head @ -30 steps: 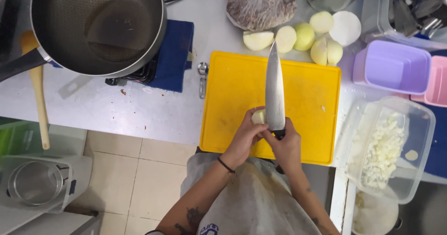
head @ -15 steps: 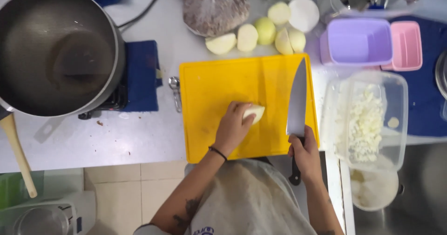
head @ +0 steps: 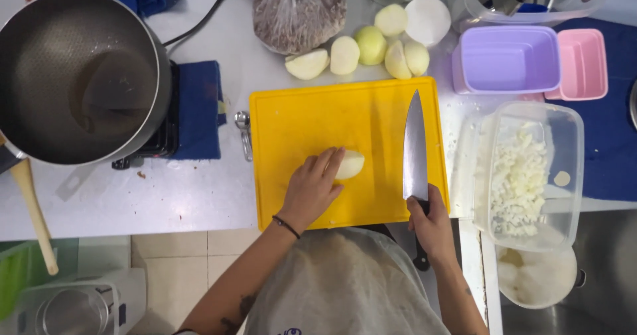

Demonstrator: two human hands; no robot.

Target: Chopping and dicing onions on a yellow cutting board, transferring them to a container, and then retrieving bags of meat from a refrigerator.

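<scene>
In the head view, the left hand (head: pixel 310 190) lies palm down on the yellow cutting board (head: pixel 298 119), its fingers (head: pixel 330 162) curled over the near side of a peeled onion half (head: pixel 349 164) and pressing it flat; the onion's far end sticks out past the fingertips, toward the knife. The right hand (head: pixel 432 225) is closed around the handle of a large kitchen knife (head: pixel 415 146), whose blade lies flat on the board just to the right of the onion half, tip pointing away from the person, not touching the onion. The dark handle is mostly covered by the fist, with only its end showing below the hand at the board's near edge. Above the board, five more peeled onion pieces (head: pixel 370 45) sit in a row on the white counter (head: pixel 179 199), beside a round white lid or disc (head: pixel 427 20) and a clear bag of something brownish (head: pixel 296 10) whose contents are hard to make out. To the right, one clear plastic tub (head: pixel 570 176) holds chopped white onion, with one purple tub (head: pixel 509 60) and one pink tub (head: pixel 582 63) beyond it. At left, one big dark pan (head: pixel 73 76) rests on a burner, cut off by the frame edge, and a wooden handle (head: pixel 34 219) pokes out below it. The person's grey apron (head: pixel 342 288) hides the near counter edge.
</scene>
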